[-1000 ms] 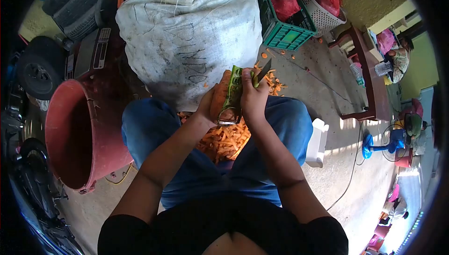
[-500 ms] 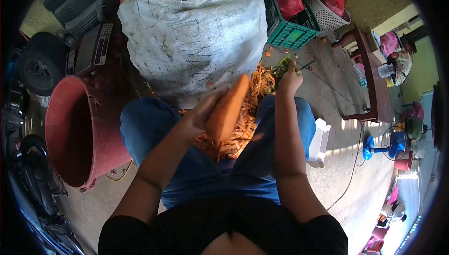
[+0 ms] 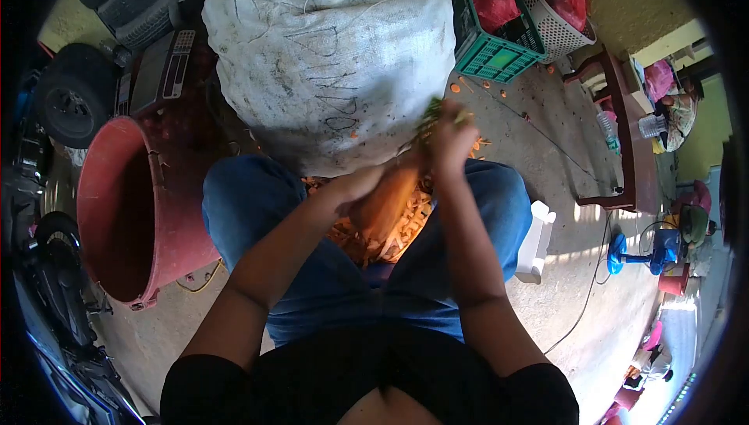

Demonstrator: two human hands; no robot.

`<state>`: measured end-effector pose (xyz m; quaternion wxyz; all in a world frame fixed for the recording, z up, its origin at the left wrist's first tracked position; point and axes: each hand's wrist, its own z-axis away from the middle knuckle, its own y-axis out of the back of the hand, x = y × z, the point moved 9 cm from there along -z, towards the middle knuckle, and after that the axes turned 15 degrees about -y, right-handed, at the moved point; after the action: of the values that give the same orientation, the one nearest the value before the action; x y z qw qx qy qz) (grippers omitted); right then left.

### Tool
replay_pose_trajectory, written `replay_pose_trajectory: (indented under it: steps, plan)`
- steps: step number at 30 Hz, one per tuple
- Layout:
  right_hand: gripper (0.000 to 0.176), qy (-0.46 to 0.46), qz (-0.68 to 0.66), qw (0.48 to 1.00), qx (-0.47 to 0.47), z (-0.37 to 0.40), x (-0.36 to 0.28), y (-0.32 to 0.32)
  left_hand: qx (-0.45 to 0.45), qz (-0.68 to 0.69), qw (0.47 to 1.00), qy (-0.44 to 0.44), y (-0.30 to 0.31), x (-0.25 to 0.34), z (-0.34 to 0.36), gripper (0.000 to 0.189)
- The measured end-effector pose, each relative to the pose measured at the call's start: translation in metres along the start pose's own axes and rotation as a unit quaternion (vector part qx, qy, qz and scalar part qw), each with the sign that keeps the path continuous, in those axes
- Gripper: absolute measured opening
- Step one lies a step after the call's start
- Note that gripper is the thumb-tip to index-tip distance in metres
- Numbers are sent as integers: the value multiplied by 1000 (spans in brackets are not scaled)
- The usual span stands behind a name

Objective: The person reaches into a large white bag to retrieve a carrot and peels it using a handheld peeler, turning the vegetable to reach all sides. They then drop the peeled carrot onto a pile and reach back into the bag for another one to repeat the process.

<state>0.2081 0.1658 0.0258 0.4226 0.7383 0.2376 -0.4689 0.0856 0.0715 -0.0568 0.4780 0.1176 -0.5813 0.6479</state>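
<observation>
My left hand point(image 3: 360, 185) is wrapped around a large orange carrot point(image 3: 388, 203), blurred by motion and held aslant between my knees. My right hand point(image 3: 454, 143) is closed on a green tool point(image 3: 433, 118) at the carrot's far end. The tool is smeared, so its exact kind does not show. Whether it touches the carrot is hard to tell. Beneath the carrot lies a heap of orange peelings point(image 3: 409, 230), partly hidden by my hands. A big, full white sack point(image 3: 335, 66) stands right in front of them.
A red barrel point(image 3: 183, 222) lies at my left, near a wheel point(image 3: 69, 105) and a scale point(image 3: 164, 74). A green crate point(image 3: 499, 58) and a white basket point(image 3: 558, 31) stand ahead right. A white box point(image 3: 536, 244) is by my right knee; a blue fan point(image 3: 616, 255) stands farther right.
My right hand has swung left with the green tool, from beside my right knee to the carrot's far end. The carrot has tipped lower and my view has shifted slightly.
</observation>
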Motion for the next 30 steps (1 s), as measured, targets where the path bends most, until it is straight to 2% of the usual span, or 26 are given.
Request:
replay_pose_trajectory:
  steps: [1, 2, 3, 4, 5, 6, 8, 9, 10, 11, 12, 14, 15, 16, 17, 19, 20, 22, 23, 25, 26, 30]
  plan:
    - [23, -66, 25, 997, 44, -27, 15, 16, -23, -68, 997, 12, -11, -3, 8, 36]
    - [25, -32, 55, 986, 157, -37, 12, 41, -26, -67, 997, 14, -24, 5, 17, 36]
    - [26, -154, 83, 975, 133, -61, 54, 43, -43, -89, 994, 44, -40, 14, 30, 36]
    - [26, -156, 82, 975, 137, -63, 57, 47, -62, -110, 989, 73, -48, 17, 36, 36]
    - [27, -179, -9, 976, 120, -65, 67, 49, -54, -19, 998, 17, -33, 6, 20, 38]
    - [27, -201, -99, 970, 100, -64, 73, 50, -57, -18, 998, 17, -22, 4, 13, 38]
    - [25, -198, -124, 970, 67, -40, 38, 48, -24, 127, 992, 7, -5, 14, 1, 37]
    - [24, -197, -179, 964, 29, -33, 29, 41, 67, 125, 989, 32, 2, 20, 5, 34]
    - [24, -196, -233, 952, -8, -25, 21, 34, 69, 126, 989, 29, 7, 19, 2, 34]
    - [22, -239, -248, 938, -53, -15, 16, 27, 93, 135, 986, 1, 18, 19, -4, 33]
    - [22, -239, -248, 937, -55, -9, 18, 22, 116, 144, 982, -26, 26, 21, -7, 33]
    - [25, -210, -284, 928, -120, 3, 16, 3, 112, 124, 985, -46, 32, 23, -15, 36]
    - [20, -251, -337, 892, -163, 17, 8, -7, 31, 263, 962, -63, 19, 26, -22, 35]
    - [20, -235, -287, 914, -167, 25, -2, -8, -51, 395, 914, -78, 2, 38, -22, 34]
    - [21, -221, -288, 915, -176, 32, -9, -11, -50, 395, 914, -79, 2, 41, -20, 34]
    - [23, -176, -267, 927, -194, 42, -23, -14, 82, 165, 983, -25, 17, 33, -10, 34]
    - [24, -126, -220, 950, -183, 46, -34, -10, 82, 165, 983, -24, 15, 32, -9, 34]
    - [23, -110, -185, 956, -201, 56, -38, -16, 16, 176, 982, -69, 1, 40, -11, 35]
    - [22, -92, -191, 959, -191, 57, -39, -16, 15, 175, 982, -69, 5, 37, -13, 35]
    - [22, -74, -151, 969, -182, 58, -44, -13, 37, 225, 974, -6, 20, 13, -18, 35]
    - [21, -56, -112, 977, -175, 58, -48, -11, 37, 225, 974, -6, 25, 8, -21, 35]
    - [21, -40, -115, 979, -161, 55, -42, -12, 13, 193, 981, -22, 24, 9, -22, 35]
